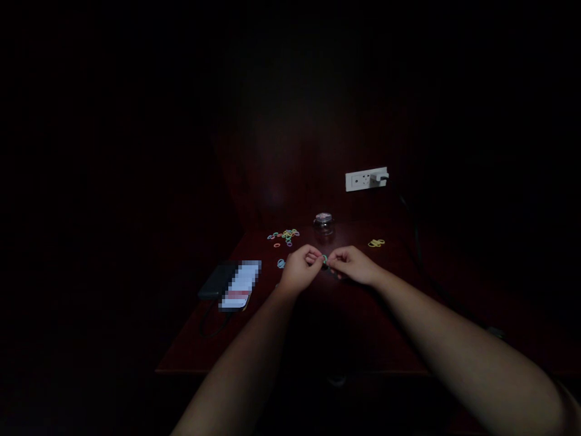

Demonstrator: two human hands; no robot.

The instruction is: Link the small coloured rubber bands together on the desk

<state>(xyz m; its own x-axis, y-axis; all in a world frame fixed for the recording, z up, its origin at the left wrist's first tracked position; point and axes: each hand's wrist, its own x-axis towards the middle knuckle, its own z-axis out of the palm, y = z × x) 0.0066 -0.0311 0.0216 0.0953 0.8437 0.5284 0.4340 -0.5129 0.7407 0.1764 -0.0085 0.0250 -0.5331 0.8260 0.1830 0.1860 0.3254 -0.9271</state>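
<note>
Over the middle of the dark red table, my left hand (303, 266) and my right hand (354, 264) meet almost fingertip to fingertip. Pinched between them is a small green ring, apparently a hair tie (324, 259). Beside my left hand lies a little group of light blue hair ties (281, 264), partly covered by that hand. Yellow hair ties (376, 243) lie in a cluster beyond my right hand. Farther back on the left is a loose spread of mixed-colour hair ties (288, 235). Dim light hides what lies under my right fingers.
A clear lidded jar (324, 224) stands behind my hands. On the left, a phone with a lit screen (240, 284) lies by a dark flat object (216, 281) and a cable. A wall socket (366, 179) holds a plug; its dark cord hangs at the right.
</note>
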